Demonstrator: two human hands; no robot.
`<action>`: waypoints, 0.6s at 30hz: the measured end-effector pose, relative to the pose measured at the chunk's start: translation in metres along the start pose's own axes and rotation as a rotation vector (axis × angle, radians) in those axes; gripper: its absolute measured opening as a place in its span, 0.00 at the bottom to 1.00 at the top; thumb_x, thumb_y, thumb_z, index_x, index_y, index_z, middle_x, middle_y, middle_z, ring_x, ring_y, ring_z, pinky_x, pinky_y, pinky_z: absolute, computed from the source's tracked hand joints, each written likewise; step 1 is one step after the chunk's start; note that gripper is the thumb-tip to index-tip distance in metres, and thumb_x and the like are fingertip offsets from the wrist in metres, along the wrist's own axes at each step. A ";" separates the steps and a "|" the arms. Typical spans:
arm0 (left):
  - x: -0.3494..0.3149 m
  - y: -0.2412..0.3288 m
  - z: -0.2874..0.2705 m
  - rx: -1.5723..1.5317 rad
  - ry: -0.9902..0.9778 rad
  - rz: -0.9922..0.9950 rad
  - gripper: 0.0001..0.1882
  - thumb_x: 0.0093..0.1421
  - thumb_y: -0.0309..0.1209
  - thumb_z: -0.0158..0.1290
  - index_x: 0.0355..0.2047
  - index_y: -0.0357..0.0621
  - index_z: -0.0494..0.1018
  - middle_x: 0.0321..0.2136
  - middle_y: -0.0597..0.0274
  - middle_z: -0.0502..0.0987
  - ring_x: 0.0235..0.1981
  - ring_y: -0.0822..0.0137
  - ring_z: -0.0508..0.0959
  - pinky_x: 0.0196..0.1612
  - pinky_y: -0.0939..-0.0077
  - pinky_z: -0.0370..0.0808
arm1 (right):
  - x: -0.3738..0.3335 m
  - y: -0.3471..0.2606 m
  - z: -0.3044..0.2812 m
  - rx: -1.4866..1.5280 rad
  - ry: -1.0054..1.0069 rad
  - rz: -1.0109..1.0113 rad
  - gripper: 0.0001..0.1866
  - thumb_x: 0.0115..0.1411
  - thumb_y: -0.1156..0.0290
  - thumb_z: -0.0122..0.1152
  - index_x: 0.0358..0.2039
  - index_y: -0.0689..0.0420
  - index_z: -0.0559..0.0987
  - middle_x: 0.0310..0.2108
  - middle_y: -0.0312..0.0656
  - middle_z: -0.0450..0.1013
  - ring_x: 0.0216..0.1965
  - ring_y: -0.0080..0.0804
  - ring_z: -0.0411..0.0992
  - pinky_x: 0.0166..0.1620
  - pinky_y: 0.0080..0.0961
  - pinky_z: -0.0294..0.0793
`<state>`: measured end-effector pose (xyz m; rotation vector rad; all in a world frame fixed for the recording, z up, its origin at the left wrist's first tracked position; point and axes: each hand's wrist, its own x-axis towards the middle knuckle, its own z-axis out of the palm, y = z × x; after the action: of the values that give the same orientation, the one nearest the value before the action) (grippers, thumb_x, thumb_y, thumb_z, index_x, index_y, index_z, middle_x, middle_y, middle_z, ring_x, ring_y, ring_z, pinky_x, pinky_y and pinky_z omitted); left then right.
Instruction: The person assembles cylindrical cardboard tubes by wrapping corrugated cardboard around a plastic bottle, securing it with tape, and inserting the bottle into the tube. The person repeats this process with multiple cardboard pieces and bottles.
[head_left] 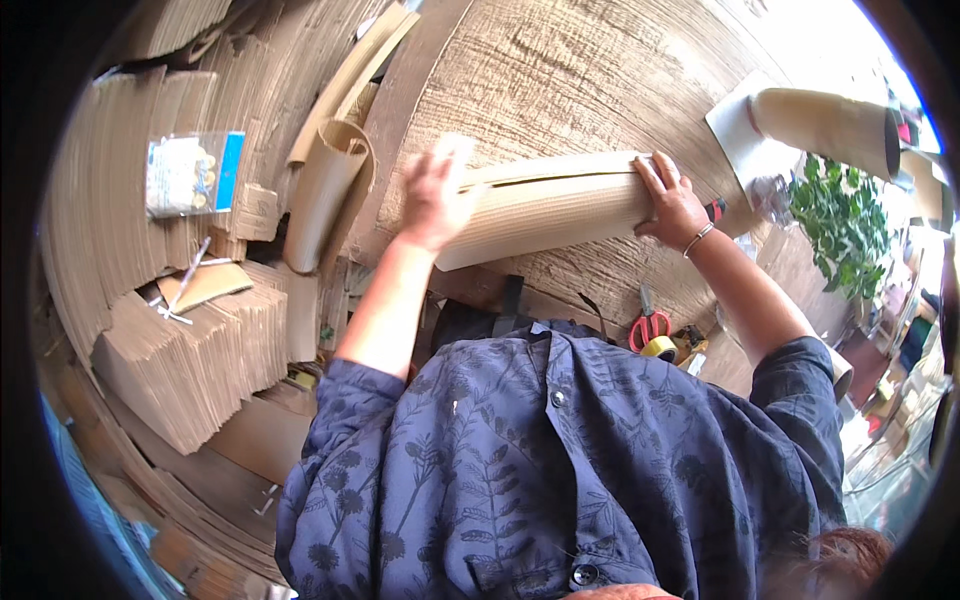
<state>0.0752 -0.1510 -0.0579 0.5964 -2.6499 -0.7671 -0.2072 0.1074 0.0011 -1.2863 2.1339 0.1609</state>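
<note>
A tan sheet of corrugated cardboard [560,212], bent over into a loose roll with a dark gap along its far edge, lies across the wooden table [560,70] in front of me. Round its right end my right hand [675,203] is closed, fingers on top and thumb on the near side. My left hand [437,195] is at the left end of the cardboard, smeared by motion. Whether it touches the cardboard or how its fingers are set does not show.
Tall stacks of flat cardboard [190,370] fill the left side, with a clear bag [195,173] on one. A curled cardboard roll [325,195] leans beside them. Red-handled scissors [650,327] and yellow tape [659,348] lie near my body. A cardboard tube [825,120] and a plant [845,225] are at right.
</note>
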 end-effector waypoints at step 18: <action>0.119 0.164 0.107 0.262 -0.888 -0.066 0.67 0.35 0.66 0.66 0.67 0.36 0.51 0.64 0.45 0.61 0.65 0.53 0.62 0.66 0.62 0.61 | 0.004 0.045 0.050 0.516 0.384 -0.032 0.59 0.37 0.63 0.81 0.69 0.40 0.56 0.70 0.49 0.49 0.59 0.57 0.65 0.59 0.41 0.71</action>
<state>-0.1200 -0.0347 -0.0301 0.4719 -3.6010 -0.8461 -0.2236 0.1479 -0.0507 -1.0967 2.2516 -0.6581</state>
